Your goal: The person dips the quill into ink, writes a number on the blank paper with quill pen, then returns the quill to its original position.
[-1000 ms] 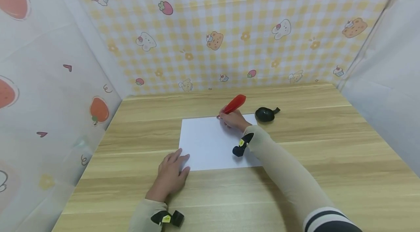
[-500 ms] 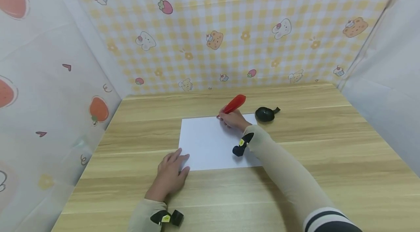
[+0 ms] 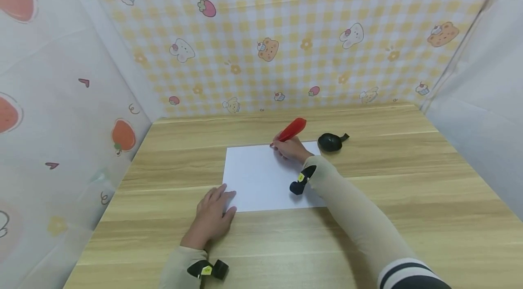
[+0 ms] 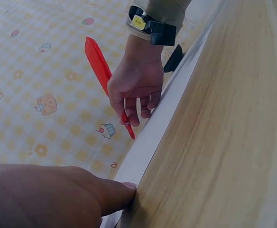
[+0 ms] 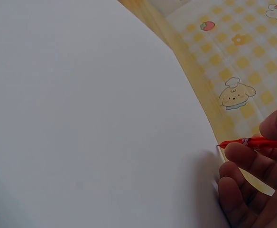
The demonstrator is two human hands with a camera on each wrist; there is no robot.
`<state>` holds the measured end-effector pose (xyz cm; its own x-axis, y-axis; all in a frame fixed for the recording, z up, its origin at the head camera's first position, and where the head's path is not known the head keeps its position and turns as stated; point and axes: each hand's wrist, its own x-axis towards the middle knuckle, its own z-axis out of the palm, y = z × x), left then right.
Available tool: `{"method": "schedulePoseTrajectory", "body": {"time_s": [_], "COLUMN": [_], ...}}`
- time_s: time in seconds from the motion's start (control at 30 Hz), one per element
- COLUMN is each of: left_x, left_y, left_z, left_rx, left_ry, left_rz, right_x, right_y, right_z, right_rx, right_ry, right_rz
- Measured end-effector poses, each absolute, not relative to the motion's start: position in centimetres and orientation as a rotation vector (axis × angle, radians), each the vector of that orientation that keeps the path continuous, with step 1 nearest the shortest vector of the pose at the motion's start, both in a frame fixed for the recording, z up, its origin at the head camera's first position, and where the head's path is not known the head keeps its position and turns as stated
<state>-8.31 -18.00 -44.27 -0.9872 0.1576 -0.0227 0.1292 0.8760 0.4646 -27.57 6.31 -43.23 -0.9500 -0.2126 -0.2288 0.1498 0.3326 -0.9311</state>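
A sheet of white paper (image 3: 253, 175) lies on the wooden table, bare of visible marks. My right hand (image 3: 291, 149) pinches a red pen (image 3: 292, 129) with a broad, feather-like top; its tip meets the paper near the far edge. In the right wrist view the red pen (image 5: 257, 143) sits between thumb and fingers, its point at the paper's edge. My left hand (image 3: 214, 216) rests with spread fingers on the paper's near left corner. The left wrist view shows that thumb (image 4: 119, 194) on the paper's edge.
A black, rounded object (image 3: 330, 142) with a short tail lies just beyond the paper's far right corner. The wooden table (image 3: 408, 180) reaches back to a yellow checked cloth wall (image 3: 245, 25). White cloth hangs at both sides.
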Motion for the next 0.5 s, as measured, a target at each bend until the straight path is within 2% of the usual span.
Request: {"method": "schedulePoseTrajectory", "body": {"time_s": [0.5], "left_x": [-8.43], "left_y": [-18.09], "left_z": [-44.65], "left_rx": [0.254], "left_ry": [2.971], "left_rz": [0.714], "right_x": [-27.47], "right_y": [6.41], "right_z": [-43.26], "right_rx": [-0.093], "right_ry": [2.279], "right_rz": [-1.672]}}
